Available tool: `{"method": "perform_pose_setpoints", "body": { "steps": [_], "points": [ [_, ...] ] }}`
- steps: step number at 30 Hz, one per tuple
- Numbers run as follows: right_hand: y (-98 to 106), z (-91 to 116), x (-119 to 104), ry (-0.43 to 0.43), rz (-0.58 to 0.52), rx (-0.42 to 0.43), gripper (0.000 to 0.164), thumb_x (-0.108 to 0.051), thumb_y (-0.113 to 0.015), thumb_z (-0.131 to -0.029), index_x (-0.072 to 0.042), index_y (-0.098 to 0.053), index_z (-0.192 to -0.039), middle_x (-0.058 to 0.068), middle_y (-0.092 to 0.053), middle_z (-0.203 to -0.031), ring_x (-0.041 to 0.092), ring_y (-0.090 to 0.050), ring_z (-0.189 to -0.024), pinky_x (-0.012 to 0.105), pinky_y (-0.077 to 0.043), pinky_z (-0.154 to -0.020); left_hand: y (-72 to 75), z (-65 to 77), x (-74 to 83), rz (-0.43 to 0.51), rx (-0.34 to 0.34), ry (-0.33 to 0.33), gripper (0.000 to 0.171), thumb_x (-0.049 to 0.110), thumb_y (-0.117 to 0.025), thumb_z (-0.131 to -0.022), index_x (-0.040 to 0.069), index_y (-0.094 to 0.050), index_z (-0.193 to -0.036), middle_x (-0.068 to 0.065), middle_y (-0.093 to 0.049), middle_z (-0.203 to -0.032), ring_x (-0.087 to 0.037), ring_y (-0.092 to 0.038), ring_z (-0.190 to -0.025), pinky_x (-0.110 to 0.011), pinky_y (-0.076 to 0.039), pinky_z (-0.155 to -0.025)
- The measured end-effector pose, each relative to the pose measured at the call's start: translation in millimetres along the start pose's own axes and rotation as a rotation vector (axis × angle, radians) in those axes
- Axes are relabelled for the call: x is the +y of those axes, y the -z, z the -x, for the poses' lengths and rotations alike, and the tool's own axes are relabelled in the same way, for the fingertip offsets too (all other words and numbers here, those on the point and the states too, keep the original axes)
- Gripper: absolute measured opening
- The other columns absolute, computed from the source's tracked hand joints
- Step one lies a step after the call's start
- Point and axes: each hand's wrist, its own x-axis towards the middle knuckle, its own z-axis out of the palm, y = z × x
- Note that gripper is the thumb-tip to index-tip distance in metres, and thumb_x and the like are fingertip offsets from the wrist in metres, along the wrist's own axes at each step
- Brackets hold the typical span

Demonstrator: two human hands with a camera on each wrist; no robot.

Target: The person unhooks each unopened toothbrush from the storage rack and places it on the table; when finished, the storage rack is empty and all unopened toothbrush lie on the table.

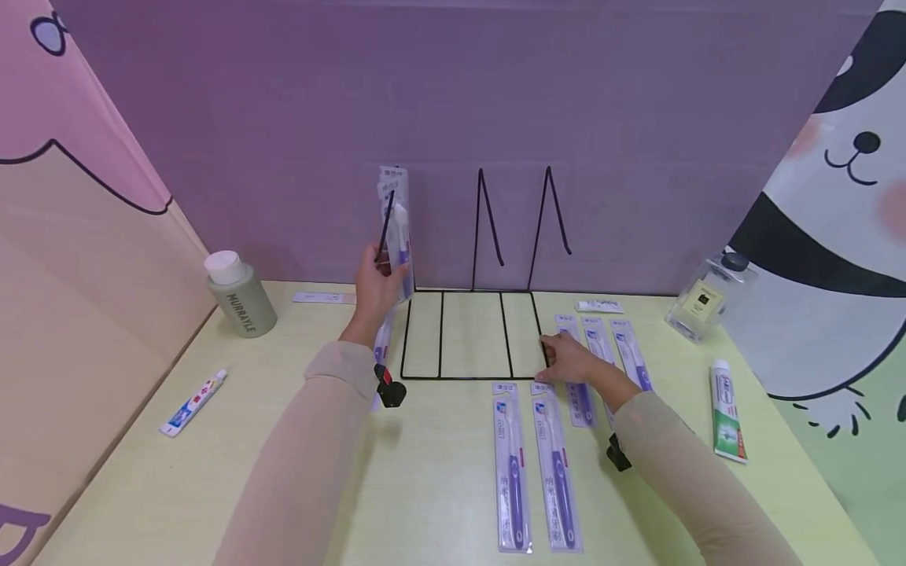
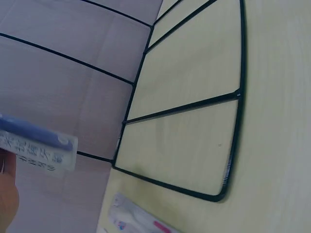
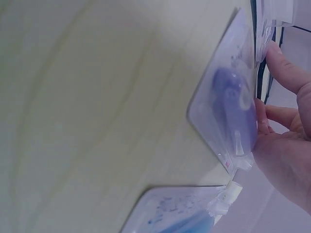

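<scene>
A black wire display rack (image 1: 440,338) stands on the table, with upright hooks at its back. My left hand (image 1: 377,287) grips a packaged toothbrush (image 1: 400,228) at the rack's left hook, where clear packs overlap. In the left wrist view, the purple lower end of the toothbrush pack (image 2: 39,141) sticks out beside my left hand (image 2: 7,194). My right hand (image 1: 569,360) holds the right edge of the rack's base with thumb and fingers. In the right wrist view, a toothbrush pack (image 3: 233,107) lies close by my right hand (image 3: 286,116).
Two packaged toothbrushes lie in front, one the front toothbrush pack (image 1: 513,472); several more lie at right. A green bottle (image 1: 244,299) and toothpaste tube (image 1: 193,402) are at left. A perfume bottle (image 1: 708,299) and green-white tube (image 1: 727,413) are at right. A purple backdrop (image 1: 283,141) stands behind.
</scene>
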Motion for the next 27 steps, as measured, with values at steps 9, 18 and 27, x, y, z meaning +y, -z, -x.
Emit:
{"method": "perform_pose_setpoints", "body": {
  "steps": [9,18,27],
  "points": [
    [0.5,3.0,-3.7,-0.006,-0.011,0.003,0.09,-0.03,-0.076,-0.072,0.001,-0.026,-0.14,0.021,-0.036,-0.123,0.03,-0.044,-0.111,0.041,-0.037,-0.091,-0.7,12.4,-4.6,0.17,-0.032,-0.054,0.044,0.008,-0.062,-0.086,0.005,-0.043,-0.125,-0.015,-0.054,-0.109,-0.025,-0.054,-0.096,-0.038,-0.042,-0.086],
    [0.3,3.2,-3.3,-0.006,-0.007,0.002,0.09,-0.029,-0.076,-0.073,0.001,-0.026,-0.14,0.019,-0.037,-0.123,0.029,-0.043,-0.11,0.041,-0.038,-0.089,4.6,28.5,13.5,0.234,-0.003,-0.108,0.034,-0.002,-0.056,-0.087,-0.003,-0.044,-0.119,-0.022,-0.056,-0.105,-0.027,-0.057,-0.092,-0.038,-0.044,-0.084],
    [2.5,2.9,-3.9,0.011,-0.001,-0.01,0.09,-0.031,-0.076,-0.072,0.002,-0.026,-0.14,0.02,-0.038,-0.121,0.03,-0.044,-0.109,0.041,-0.039,-0.088,-1.7,14.4,0.4,0.205,-0.01,-0.111,0.034,0.006,-0.058,-0.088,0.004,-0.048,-0.12,-0.016,-0.058,-0.107,-0.024,-0.057,-0.09,-0.038,-0.045,-0.081]
  ]
}}
